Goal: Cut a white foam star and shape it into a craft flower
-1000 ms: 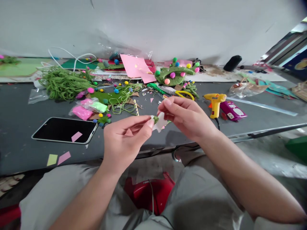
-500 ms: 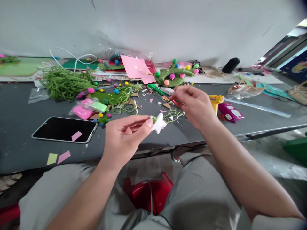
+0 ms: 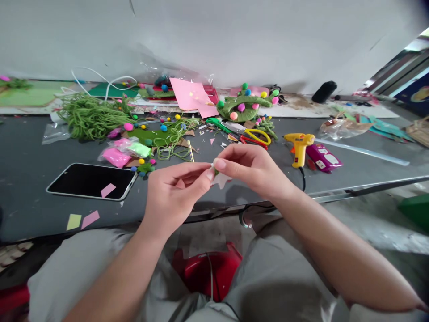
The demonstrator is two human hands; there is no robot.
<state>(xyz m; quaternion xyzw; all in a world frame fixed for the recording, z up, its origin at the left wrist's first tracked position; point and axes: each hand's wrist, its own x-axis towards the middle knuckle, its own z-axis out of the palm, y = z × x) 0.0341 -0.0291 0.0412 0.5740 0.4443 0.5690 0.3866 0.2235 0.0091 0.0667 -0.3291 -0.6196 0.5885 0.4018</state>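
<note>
- Pinching between thumb and forefinger, the left hand point(image 3: 177, 190) has a narrow grip on the small white star point(image 3: 221, 180), close to the middle of the frame.
- Meeting it from the right side, the right hand point(image 3: 253, 170) sets its thumb and bent fingers close together over the star's upper part; whether that grip presses on it or only rests there, I cannot tell.
- A bit of green material point(image 3: 216, 171) shows between the two thumbs, against the star; its far end is hidden by the fingers.
- The star hangs clear of the grey surface point(image 3: 20, 156), its lower points free and facing the bottom of the frame.
- It looks very light, so a fingertip pinch should carry it with little effort.
- Its body seems flat and perhaps foam-like or felt-like; I would expect it to give under hard pressure, and its thin points to bend or crease first.
- It looks dry and matt, so slipping seems less of a worry than squashing.
- The better hold, I judge, is at the upper end by the green bit, or flat across the star's middle, leaving the points alone.
</note>
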